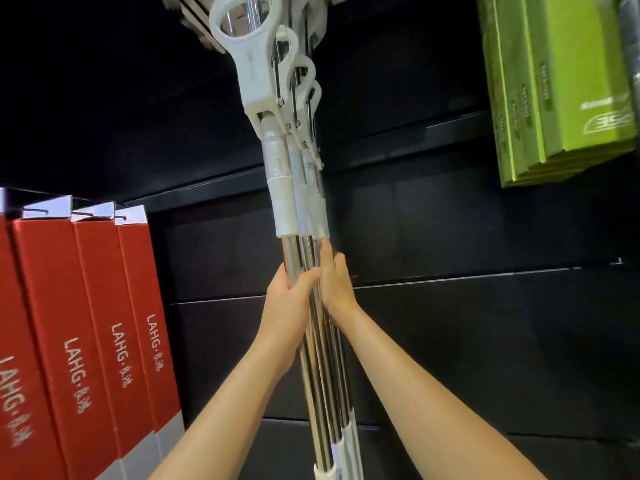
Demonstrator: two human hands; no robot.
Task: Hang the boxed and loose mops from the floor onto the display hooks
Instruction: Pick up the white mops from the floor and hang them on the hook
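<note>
loose mops: bunched, loop handles up by the display hook | left hand: fingers wrapped round poles | right hand: fingers straight, pressing poles | handling: stiff, top-heavy, slippery chrome; likely grip below white collars

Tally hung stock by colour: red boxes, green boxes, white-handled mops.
Red boxes: 4
Green boxes: 3 countable; stack edges blur
White-handled mops: 4 loop handles visible
Total: 11
</note>
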